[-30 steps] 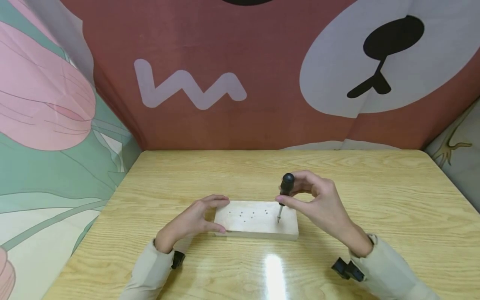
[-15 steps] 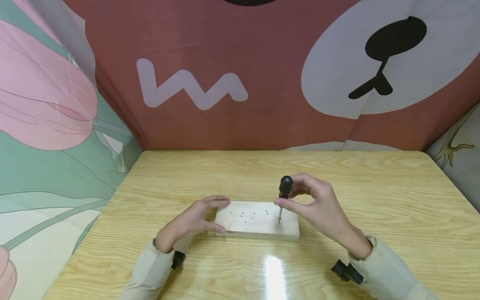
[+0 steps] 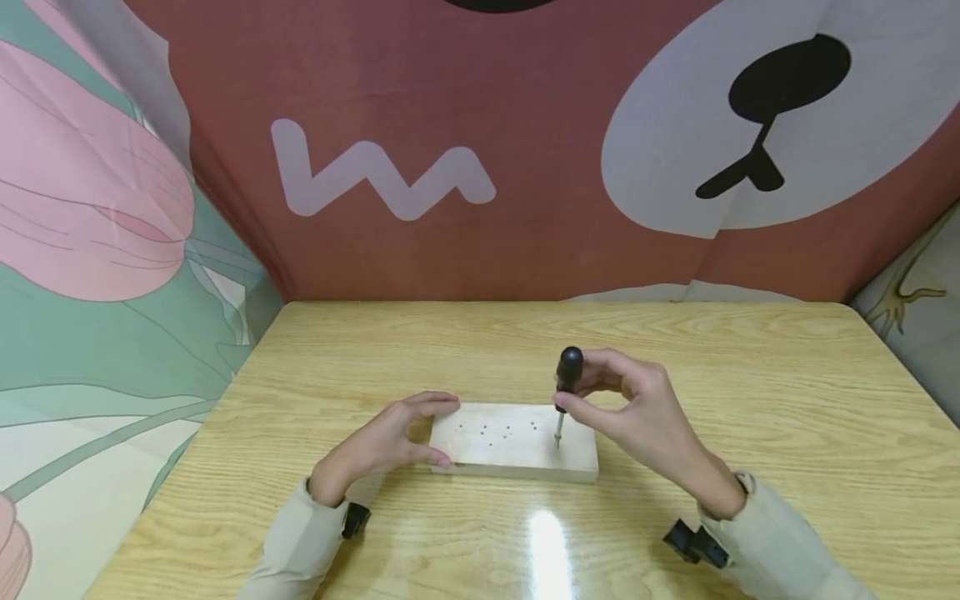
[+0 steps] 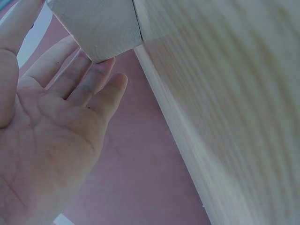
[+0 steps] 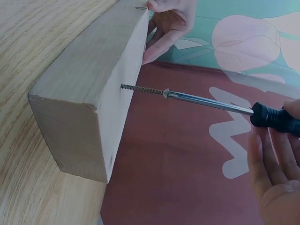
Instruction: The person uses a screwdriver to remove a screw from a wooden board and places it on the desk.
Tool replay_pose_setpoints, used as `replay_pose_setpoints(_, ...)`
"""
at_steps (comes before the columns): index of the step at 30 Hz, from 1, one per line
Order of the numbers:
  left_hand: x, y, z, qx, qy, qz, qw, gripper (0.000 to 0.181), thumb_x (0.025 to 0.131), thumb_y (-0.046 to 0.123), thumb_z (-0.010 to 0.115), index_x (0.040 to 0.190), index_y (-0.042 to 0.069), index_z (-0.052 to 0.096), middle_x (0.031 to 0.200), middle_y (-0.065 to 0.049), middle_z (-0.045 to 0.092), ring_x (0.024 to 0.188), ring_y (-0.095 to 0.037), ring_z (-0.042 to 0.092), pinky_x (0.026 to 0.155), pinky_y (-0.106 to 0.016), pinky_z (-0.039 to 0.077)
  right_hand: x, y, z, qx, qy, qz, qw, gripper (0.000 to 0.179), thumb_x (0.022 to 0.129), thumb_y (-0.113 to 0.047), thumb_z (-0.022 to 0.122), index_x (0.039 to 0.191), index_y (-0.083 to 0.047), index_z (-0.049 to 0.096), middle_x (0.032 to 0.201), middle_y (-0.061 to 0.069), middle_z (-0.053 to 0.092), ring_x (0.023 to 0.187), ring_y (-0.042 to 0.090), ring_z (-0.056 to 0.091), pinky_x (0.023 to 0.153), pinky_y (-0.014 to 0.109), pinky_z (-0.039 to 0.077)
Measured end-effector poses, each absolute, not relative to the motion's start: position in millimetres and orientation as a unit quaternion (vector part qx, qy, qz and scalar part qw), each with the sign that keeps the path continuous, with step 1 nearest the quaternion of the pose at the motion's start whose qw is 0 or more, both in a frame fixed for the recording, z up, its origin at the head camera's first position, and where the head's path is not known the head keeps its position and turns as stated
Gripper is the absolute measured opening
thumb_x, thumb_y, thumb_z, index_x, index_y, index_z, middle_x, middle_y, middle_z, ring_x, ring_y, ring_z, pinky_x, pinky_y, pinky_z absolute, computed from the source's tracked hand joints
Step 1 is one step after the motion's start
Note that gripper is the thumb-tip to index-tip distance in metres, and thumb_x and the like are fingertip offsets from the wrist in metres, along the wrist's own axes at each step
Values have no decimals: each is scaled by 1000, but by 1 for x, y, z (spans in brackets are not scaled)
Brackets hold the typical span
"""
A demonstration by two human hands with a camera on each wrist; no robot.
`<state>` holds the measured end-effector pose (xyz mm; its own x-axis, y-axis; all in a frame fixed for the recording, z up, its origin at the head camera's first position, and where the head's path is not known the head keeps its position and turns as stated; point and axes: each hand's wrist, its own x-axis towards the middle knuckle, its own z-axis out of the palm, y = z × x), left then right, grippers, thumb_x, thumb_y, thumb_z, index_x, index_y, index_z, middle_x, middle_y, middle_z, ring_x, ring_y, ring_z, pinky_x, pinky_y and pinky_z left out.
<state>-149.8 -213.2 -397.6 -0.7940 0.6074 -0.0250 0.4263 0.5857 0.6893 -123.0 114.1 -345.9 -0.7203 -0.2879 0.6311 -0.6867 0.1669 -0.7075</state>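
Wooden block (image 3: 514, 441) lies mid-tabletop (image 3: 750, 392); the left hand (image 3: 382, 440) braces its left end with straight fingers, while the right hand (image 3: 637, 408) pinches a black-handled screwdriver (image 3: 566, 383) upright on a screw (image 5: 140, 88).

Both arms wear long, loose sleeves of pale beige cloth, ending at the wrist behind the left grip (image 3: 386, 442) and the right grip (image 3: 637, 408). A small black device sits strapped under each cuff. The hands are bare, without rings or gloves.
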Motion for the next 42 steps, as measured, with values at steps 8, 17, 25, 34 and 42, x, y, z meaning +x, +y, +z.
replay_pose_setpoints(8,-150,-213,-397,288,884,345,131,79,79,33,82,145,5,50,152,-13,47,143,-34,41,114,-51,39,-124,111,-346,338,-743,544,195,35,73,7,83,99,-10,68,88,3,68,77,6,65,72,20,58)
replay_pose_setpoints(17,-150,-213,-397,289,883,346,129,78,79,33,83,144,5,51,151,-13,47,143,-34,41,114,-52,39,-123,113,-345,321,-742,559,184,42,72,9,82,108,-8,68,88,4,73,75,7,68,71,20,58)
replay_pose_setpoints(25,-150,-212,-396,290,882,348,132,78,79,33,82,144,5,51,152,-13,47,143,-34,41,114,-52,38,-124,112,-346,332,-741,552,192,41,75,10,80,110,-6,66,93,2,72,82,6,67,73,21,58)
replay_pose_setpoints(34,-151,-211,-395,291,882,345,134,78,79,33,82,145,6,51,152,-12,47,143,-33,40,115,-51,39,-125,113,-347,332,-736,554,201,43,72,12,81,109,-6,68,88,6,71,77,6,66,70,20,58)
replay_pose_setpoints(42,-151,-212,-397,289,883,344,133,78,79,33,82,145,5,51,151,-12,47,143,-34,41,114,-51,39,-124,114,-348,335,-738,551,199,46,76,15,76,117,-4,66,93,8,72,84,6,68,72,21,59)
